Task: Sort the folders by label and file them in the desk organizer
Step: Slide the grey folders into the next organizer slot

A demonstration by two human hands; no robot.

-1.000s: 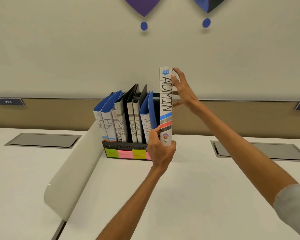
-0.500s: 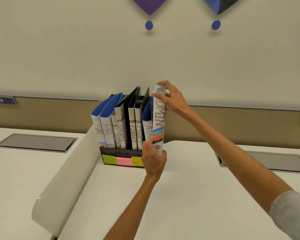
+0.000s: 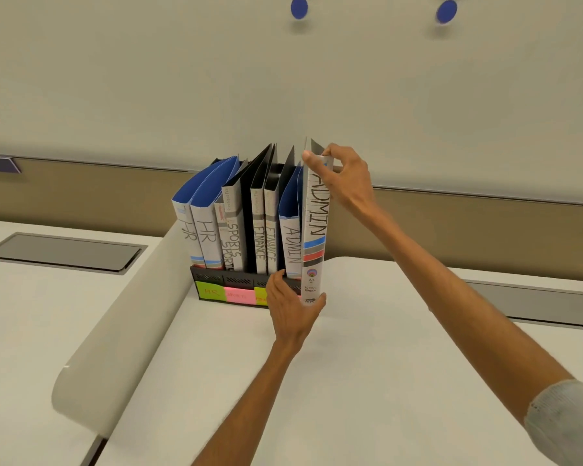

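Grips the foot of the white binder [image 3: 313, 230] marked ADMIN with the left hand [image 3: 292, 311], fingers curled round the lower spine. Pinches its top corner with the right hand [image 3: 347, 178], thumb in front and fingers behind. Holds it upright at the right end of the black organizer [image 3: 212, 276], just beside the blue folder [image 3: 292, 243] also marked ADMIN, with the bottom edge low near the desk [image 3: 367, 381].

Risks snagging that bottom edge on the organizer's front lip if pushed in too low, which could shove or skew the whole rack. Risks trapping and creasing the blue folder's loose cover if squeezed into the same slot. Could tip the leaning neighbours further left if pressed sideways. Might topple to the right if let go before seated, with nothing visible on that side to prop it.

Cannot tell whether the binder stands inside the last slot or just outside the rack: hidden behind the left hand and the spine. Among the coloured labels [image 3: 212, 292], reads only HR clearly; pink one too faint, the next partly covered by the left hand. No view into the slots themselves.
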